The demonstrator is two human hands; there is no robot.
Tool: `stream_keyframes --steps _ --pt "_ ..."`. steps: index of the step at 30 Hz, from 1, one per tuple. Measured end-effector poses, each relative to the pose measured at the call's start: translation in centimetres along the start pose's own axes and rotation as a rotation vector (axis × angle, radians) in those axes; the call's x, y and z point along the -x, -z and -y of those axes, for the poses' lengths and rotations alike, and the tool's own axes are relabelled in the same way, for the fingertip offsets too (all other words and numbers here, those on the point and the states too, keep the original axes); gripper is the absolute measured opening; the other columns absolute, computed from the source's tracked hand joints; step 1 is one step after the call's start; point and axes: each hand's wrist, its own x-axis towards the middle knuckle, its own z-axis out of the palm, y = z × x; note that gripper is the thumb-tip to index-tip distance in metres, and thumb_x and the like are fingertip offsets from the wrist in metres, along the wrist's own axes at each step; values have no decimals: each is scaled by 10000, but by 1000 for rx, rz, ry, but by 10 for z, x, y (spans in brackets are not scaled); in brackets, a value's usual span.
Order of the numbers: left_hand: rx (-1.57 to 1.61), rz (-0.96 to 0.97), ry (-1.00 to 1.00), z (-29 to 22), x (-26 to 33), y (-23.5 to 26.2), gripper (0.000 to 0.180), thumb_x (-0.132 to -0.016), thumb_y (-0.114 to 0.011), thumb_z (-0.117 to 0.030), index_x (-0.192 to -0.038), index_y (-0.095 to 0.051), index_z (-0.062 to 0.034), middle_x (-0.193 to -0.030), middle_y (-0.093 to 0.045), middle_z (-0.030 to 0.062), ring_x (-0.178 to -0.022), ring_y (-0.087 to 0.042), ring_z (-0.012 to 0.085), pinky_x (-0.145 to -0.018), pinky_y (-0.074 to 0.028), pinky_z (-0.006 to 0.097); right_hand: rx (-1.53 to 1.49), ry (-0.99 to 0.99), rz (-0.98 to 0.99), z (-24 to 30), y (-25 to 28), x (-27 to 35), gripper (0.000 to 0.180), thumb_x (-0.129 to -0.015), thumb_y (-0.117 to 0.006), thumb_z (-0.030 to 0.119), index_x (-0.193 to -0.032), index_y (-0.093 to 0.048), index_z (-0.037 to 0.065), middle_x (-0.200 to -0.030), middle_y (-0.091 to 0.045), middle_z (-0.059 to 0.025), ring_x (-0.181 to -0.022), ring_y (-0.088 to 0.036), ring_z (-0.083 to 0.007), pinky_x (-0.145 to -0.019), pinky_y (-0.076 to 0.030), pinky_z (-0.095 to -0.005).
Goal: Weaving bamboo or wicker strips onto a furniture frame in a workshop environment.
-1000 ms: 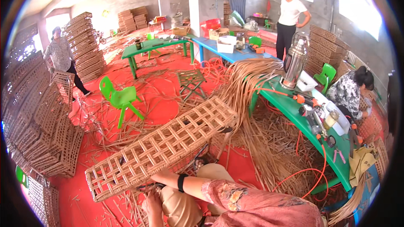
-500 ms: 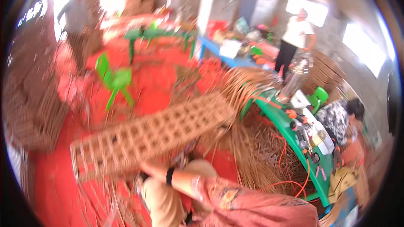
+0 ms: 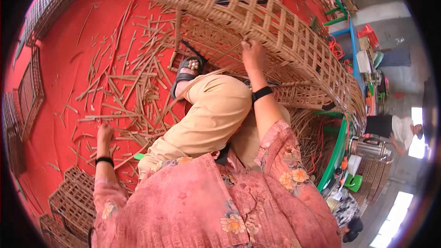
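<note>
A long brown woven basket [image 3: 294, 32] with open lattice sides leans across the upper middle, above my knees. My right hand [image 3: 253, 55] is closed on its thick braided edge, with the fingertips partly hidden. Inside the frame, its far side shows a tighter mesh. At left, my left hand [image 3: 104, 133] is lowered over the red floor among cut cane strips [image 3: 138, 78]. Its fingers are curled, and I cannot make out what they hold, if anything. A long strip [image 3: 202, 80] crosses my beige-trousered knee near the sandalled foot.
More woven lattice pieces [image 3: 76, 197] stand at lower left, with others [image 3: 50, 7] at upper left. A green table [image 3: 333, 156] with a metal flask [image 3: 370, 148] is on the right. Two people are beyond it. Loose cane [image 3: 356, 101] hangs by the basket's right end.
My view has tipped down from the room to my lap and the floor. My left hand has come into view at left. My right hand now shows on the basket's braided edge.
</note>
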Motion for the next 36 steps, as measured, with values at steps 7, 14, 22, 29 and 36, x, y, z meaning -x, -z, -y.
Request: stream_keyframes --steps 7,14,22,29,36 --pt "-198 72 -522 -293 39 -80 327 -819 -535 -257 -1079 -611 -74 -992 -633 190 -944 -600 339 -793 -471 406 -332 -180 69 -10 12 2 347 -865 -560 292 -767 -660 -25 -579 -579 -130 -520 -560 -244 -525 -423 -382" --pt "258 197 -961 -440 59 -189 236 -812 -569 -213 -984 -645 -69 -921 -648 152 -880 -615 319 -772 -479 394 -485 -177 56 -1 18 4 362 -866 -570 232 -1099 -620 -40 -688 -651 -128 -644 -640 -187 -566 -476 -344" --pt "555 457 -644 -487 55 -266 300 -845 -606 -158 -1095 -608 9 -810 -623 73 -739 -556 101 -655 -454 249 -535 -216 95 1 21 5 343 -875 -576 130 -1155 -562 -68 -924 -660 -141 -697 -633 -143 -558 -476 -265" --pt "954 577 -574 -500 41 -315 310 -733 -697 -137 -1004 -625 -4 -952 -626 148 -872 -606 201 -760 -478 313 -676 -244 27 -31 -3 16 307 -884 -580 157 -1107 -589 -54 -885 -654 -119 -778 -620 -179 -710 -481 -322" --pt "693 210 -739 -513 43 -311 246 -709 -723 -80 -888 -605 42 -877 -590 111 -809 -568 165 -729 -452 289 -955 -437 88 -42 -2 18 288 -872 -609 138 -1085 -579 -54 -927 -622 -77 -820 -572 -134 -745 -450 -280"
